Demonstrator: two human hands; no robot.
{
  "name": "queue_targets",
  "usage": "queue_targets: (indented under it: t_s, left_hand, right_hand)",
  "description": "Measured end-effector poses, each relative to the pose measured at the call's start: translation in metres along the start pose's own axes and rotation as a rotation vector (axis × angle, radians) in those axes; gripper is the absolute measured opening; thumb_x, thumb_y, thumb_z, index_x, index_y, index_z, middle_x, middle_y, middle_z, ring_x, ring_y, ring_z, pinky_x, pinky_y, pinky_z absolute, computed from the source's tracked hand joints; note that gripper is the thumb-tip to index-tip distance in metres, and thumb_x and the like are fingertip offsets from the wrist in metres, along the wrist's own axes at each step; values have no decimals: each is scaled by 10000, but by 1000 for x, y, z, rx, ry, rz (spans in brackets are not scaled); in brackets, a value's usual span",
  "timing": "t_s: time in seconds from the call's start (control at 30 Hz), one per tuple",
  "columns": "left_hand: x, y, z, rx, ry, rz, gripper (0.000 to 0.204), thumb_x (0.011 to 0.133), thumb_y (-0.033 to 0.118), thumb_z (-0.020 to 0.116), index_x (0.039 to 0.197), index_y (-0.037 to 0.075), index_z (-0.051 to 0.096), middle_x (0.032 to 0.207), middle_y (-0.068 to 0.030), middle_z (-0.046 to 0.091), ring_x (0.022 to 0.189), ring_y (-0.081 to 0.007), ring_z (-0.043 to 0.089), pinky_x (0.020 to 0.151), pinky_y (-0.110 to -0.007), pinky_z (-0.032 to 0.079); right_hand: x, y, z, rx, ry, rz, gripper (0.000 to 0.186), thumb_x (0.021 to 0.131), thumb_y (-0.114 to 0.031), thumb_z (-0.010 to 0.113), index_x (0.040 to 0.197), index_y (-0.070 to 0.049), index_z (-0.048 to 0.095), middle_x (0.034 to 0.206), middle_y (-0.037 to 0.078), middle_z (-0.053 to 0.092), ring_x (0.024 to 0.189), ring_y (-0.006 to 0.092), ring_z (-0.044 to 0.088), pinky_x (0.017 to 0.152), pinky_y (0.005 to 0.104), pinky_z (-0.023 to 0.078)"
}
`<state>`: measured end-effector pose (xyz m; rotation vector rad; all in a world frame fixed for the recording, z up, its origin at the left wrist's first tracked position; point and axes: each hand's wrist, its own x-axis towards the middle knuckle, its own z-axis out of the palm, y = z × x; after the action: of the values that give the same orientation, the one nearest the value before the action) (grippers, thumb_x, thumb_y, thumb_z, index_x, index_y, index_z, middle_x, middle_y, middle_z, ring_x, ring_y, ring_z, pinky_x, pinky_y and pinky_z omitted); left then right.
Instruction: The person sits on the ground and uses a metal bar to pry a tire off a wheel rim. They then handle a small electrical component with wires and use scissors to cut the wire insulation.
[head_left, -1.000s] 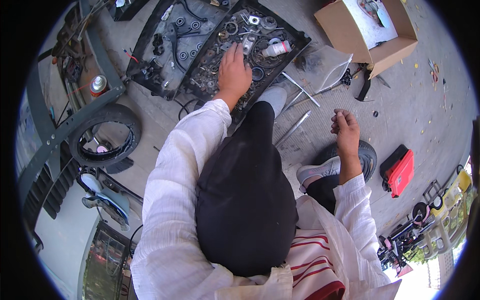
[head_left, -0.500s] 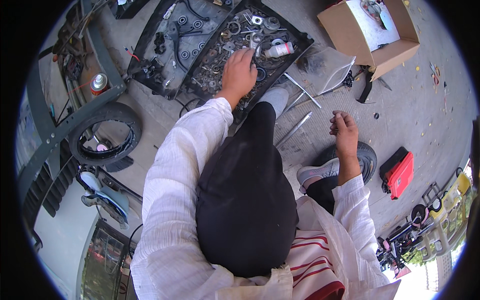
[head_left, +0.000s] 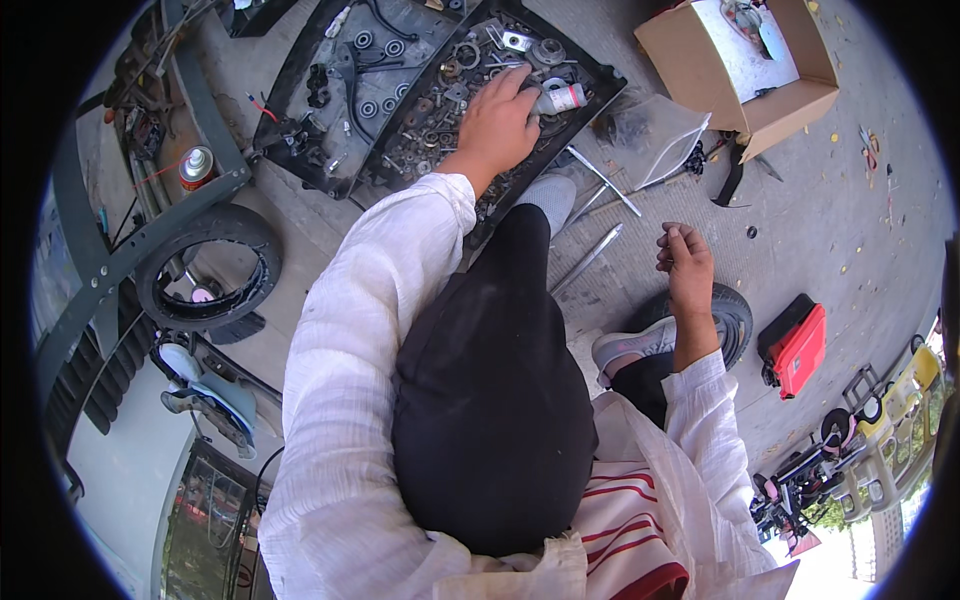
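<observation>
My left hand (head_left: pixel 497 120) reaches into a black tray (head_left: pixel 598 82) of mixed washers, nuts and small metal parts, its fingers loosely extended over them, next to a white bottle (head_left: pixel 563 98) with a pink label. What its fingertips touch is unclear. A second black tray (head_left: pixel 300 110) to the left holds several bearings (head_left: pixel 365 75) and black levers. My right hand (head_left: pixel 688 268) hangs above a tire (head_left: pixel 734 322) by my shoe, fingers curled and thumb against forefinger; anything between them is too small to name.
Steel rods (head_left: pixel 590 255) and a plastic bag (head_left: pixel 660 140) lie right of the trays, below a cardboard box (head_left: pixel 780 122). A red-and-black case (head_left: pixel 800 350) lies at right. A metal frame (head_left: pixel 137 253), spray can (head_left: pixel 196 166) and second tire (head_left: pixel 180 255) are at left.
My left hand dipped slightly, then moved up and right across the parts tray to beside the bottle. My right hand has barely moved.
</observation>
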<state>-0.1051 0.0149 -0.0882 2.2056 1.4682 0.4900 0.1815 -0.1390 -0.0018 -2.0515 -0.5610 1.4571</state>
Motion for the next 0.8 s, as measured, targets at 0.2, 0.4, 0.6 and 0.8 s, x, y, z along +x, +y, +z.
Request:
queue_targets:
  t_s: [0.2,0.4,0.6,0.8]
  left_hand:
    - [-24,16,7,-307,-186,54,298,845,157,595,1130,91,648,1274,-98,568,1156,-310,547,976,-392,453]
    - [-25,-3,4,127,169,-297,426,813,177,641,1226,88,587,1316,-185,502,1210,-374,474,1017,-461,396]
    - [-31,-18,5,192,11,-432,581,810,230,658,1336,59,483,1424,-197,401,1303,-390,390,1085,-484,323]
    - [-43,2,11,-19,-106,-332,541,819,245,653,1279,-8,519,1407,-175,436,1314,-374,383,1096,-452,324]
  right_hand:
    - [2,1,1,14,8,5,215,966,-190,537,1055,-21,635,813,8,596,646,72,521,591,228,456]
    - [1,-1,3,20,5,4,216,967,-191,535,1057,-22,635,803,2,588,643,70,517,593,226,455]
    - [2,2,0,13,6,10,216,968,-195,532,1056,-28,636,799,-3,584,639,68,514,594,223,453]
    - [3,1,0,24,-1,11,220,968,-202,532,1055,-29,637,800,-4,583,641,71,514,598,222,451]
